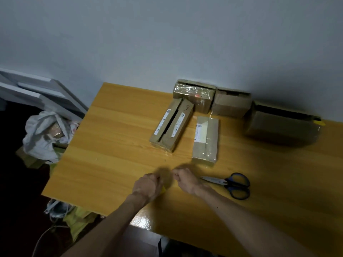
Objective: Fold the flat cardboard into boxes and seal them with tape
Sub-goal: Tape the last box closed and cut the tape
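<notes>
Currently on wooden table: five cardboard boxes, three against the wall, two nearer mid-table. Blue-handled scissors just beside right hand, fingers curled, contents blurred, indeterminate. Left hand close by, curled over barely visible yellow item.

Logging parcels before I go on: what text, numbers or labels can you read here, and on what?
"9": handwritten, likely, on the slit-open box.
White labels on that box: too blurred to read.
Barcode label on the taped box: print too blurred.
Boxes at the wall, scissors: no text visible.
</notes>
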